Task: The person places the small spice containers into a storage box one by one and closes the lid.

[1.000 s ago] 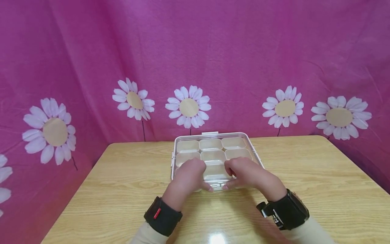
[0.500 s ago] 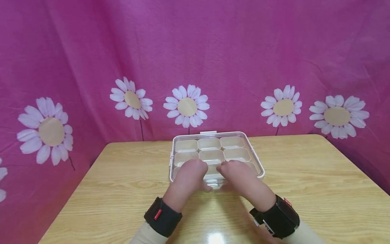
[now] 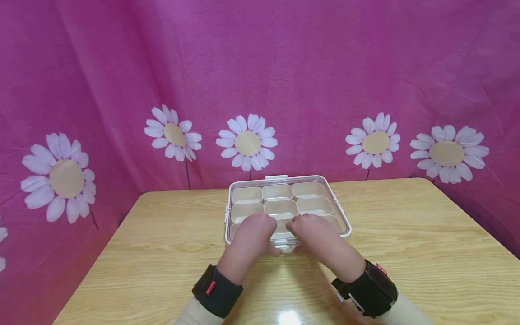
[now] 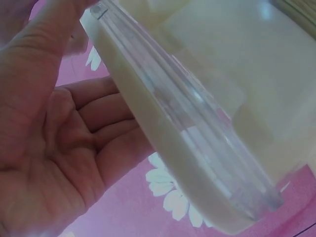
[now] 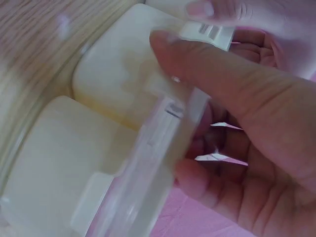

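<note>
A shallow storage box [image 3: 243,183] with a clear lid and white rim lies on the table, rows of cream cups [image 3: 280,209] showing through it. My left hand [image 3: 253,232] grips its near edge, fingers over the lid and thumb down the front. Beside it, my right hand [image 3: 314,232] holds the same edge with fingers bent over the rim. In the right wrist view both thumbs are close to a white clip [image 5: 210,33] at the front of the box. The left wrist view shows my left fingers lying along the lid's white rim [image 4: 143,108].
The wooden table [image 3: 170,239] extends to both sides of the box. Behind it hangs a magenta curtain [image 3: 308,90] with large white daisies. Another white clip [image 3: 276,177] is at the box's far edge. Black bands [image 3: 217,291] are around both wrists.
My right hand has shifted left along the near edge, closer to my left hand, and its wrist has turned. The left hand stays nearly in place, and the view has shifted slightly.
</note>
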A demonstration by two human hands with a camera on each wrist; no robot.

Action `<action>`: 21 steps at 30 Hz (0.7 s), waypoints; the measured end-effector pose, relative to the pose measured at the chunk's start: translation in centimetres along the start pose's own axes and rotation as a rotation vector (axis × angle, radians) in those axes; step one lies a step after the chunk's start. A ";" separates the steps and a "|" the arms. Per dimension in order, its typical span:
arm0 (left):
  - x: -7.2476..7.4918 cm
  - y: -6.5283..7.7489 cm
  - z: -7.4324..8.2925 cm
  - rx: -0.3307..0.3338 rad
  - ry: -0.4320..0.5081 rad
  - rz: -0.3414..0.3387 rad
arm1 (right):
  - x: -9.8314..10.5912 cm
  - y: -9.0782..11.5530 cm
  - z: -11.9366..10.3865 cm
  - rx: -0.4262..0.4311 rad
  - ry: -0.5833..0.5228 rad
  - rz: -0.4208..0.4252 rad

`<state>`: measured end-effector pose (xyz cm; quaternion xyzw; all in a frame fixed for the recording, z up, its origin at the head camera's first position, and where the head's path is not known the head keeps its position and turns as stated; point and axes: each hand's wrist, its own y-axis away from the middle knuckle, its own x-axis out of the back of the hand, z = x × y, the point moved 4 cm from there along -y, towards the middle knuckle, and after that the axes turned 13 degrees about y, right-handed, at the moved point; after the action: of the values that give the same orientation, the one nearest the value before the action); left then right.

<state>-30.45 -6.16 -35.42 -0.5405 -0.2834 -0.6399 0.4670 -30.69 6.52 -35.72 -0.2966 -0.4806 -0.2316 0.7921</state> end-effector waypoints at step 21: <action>-0.6 0.2 0.7 0.024 -0.057 0.047 | 0.3 0.1 -0.6 0.004 0.063 0.023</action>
<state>-30.03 -5.46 -35.81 -0.5593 -0.2912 -0.6097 0.4802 -30.14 6.17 -35.71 -0.2928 -0.4524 -0.2308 0.8102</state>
